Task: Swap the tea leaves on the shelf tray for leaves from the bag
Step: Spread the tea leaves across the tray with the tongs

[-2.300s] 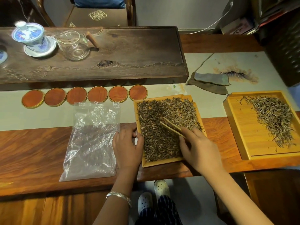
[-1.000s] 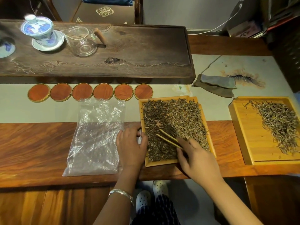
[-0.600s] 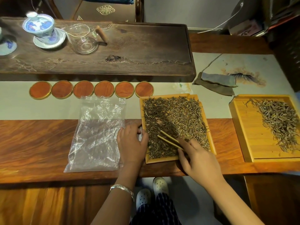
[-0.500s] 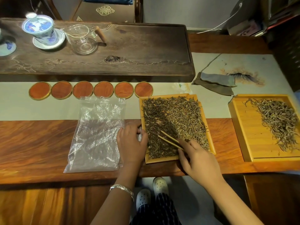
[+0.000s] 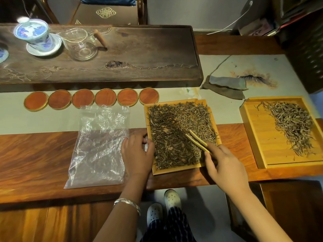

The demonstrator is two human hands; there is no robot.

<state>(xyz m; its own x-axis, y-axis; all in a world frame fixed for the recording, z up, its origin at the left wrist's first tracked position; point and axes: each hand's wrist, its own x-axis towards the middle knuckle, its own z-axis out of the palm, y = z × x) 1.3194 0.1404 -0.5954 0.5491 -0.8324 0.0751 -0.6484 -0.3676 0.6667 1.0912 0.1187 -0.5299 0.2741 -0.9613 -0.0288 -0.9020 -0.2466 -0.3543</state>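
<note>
A small bamboo tray (image 5: 174,170) in the middle of the table is covered with dark tea leaves (image 5: 176,130). My right hand (image 5: 225,166) pinches bamboo tongs (image 5: 197,140) whose tips lie on the leaves near the tray's right side. My left hand (image 5: 138,154) rests against the tray's left rim, thumb on the edge. A clear plastic bag (image 5: 99,145) lies flat to the left and looks empty. A larger bamboo tray (image 5: 258,137) at the right holds a looser heap of paler leaves (image 5: 293,126).
A row of several round wooden coasters (image 5: 90,99) lies behind the bag. A dark wooden tea board (image 5: 139,55) at the back carries a blue-and-white lidded cup (image 5: 33,34) and a glass pitcher (image 5: 82,44). A folded grey cloth (image 5: 227,86) lies behind the trays.
The tongs' tips have shifted a little across the leaves toward the tray's right side. My left hand stays at the tray's left rim. The bag and the right tray have not moved.
</note>
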